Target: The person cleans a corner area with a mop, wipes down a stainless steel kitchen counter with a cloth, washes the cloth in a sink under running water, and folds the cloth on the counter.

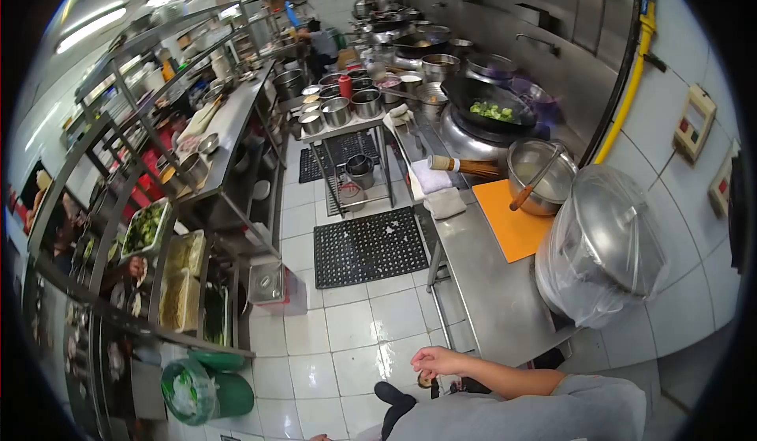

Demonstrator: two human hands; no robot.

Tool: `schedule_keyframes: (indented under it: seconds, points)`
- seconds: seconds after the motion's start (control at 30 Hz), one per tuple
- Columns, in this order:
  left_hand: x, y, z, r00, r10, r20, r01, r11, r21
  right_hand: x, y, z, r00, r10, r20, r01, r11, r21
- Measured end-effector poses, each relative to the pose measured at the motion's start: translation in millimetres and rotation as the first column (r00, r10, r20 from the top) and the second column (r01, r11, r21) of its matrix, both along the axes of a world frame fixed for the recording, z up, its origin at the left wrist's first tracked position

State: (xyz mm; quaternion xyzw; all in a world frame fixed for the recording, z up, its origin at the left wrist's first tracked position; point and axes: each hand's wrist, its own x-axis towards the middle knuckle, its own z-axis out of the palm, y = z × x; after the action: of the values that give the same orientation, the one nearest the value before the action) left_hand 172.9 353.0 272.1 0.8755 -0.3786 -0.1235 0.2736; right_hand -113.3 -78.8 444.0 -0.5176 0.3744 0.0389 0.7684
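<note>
My right hand (435, 360) is in front of my body, over the tiled floor and left of the steel counter (505, 307). Its fingers are curled, and a small dark, roundish thing (426, 380) shows just below them. Whether the fingers grip that thing is unclear. Of my left hand (319, 438) only a sliver shows at the bottom edge, its fingers hidden. On the counter lie an orange cutting board (505, 224), folded cloths (444, 203) and a bamboo wok brush (465, 166). A steel pot (544, 174) with a wooden-handled tool across it stands behind the board.
A large lidded pot (619, 224) in plastic stands at right. Green vegetables lie in a wok (489, 113). Black rubber mats (369, 248) cover part of the floor. Shelves with food tubs (180, 295) and a green bin (233, 394) are at left. Another person (322, 45) is far back.
</note>
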Motion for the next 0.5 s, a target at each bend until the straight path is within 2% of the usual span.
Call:
schedule_keyframes:
  seconds: [0.03,0.07,0.13,0.2,0.27,0.37,0.4,0.47,0.5]
  points:
    - [26.6,-15.8,10.5,0.999,0.022,0.025,-0.018,0.990,-0.141,11.1,-1.6,1.1,1.000,-0.017,-0.017,0.016,0.999,-0.028]
    - [57.0,-32.8,15.0,0.998,0.014,0.060,-0.006,0.993,-0.122,20.6,-4.3,4.2,0.998,-0.052,-0.022,0.050,0.995,-0.082]
    - [99.6,-96.6,62.5,0.994,0.110,0.028,-0.109,0.993,-0.042,37.2,-5.5,10.1,0.992,-0.125,-0.026,0.118,0.977,-0.180]
    - [128.2,-159.9,110.4,0.987,-0.051,0.154,0.080,0.979,-0.189,44.2,-2.1,5.1,0.986,-0.161,-0.045,0.135,0.926,-0.352]
    - [165.2,-213.4,117.1,0.998,-0.060,-0.015,0.056,0.976,-0.210,46.8,2.1,5.3,0.978,-0.191,-0.089,0.130,0.878,-0.460]
    - [172.9,-305.9,162.1,0.987,-0.103,-0.125,0.069,0.966,-0.249,47.7,6.4,-10.6,0.967,-0.196,-0.164,0.124,0.922,-0.367]
    - [168.4,-333.7,167.6,0.980,-0.127,-0.154,0.078,0.953,-0.292,46.3,4.9,-17.5,0.976,-0.168,-0.141,0.097,0.907,-0.410]
    - [152.6,-381.6,166.8,0.954,-0.235,-0.189,0.158,0.923,-0.350,51.9,0.4,-21.1,0.974,-0.153,-0.166,0.058,0.880,-0.471]
    - [137.2,-401.1,174.7,0.931,-0.336,-0.146,0.256,0.882,-0.396,56.1,-4.1,-26.9,0.973,-0.149,-0.175,0.040,0.860,-0.508]
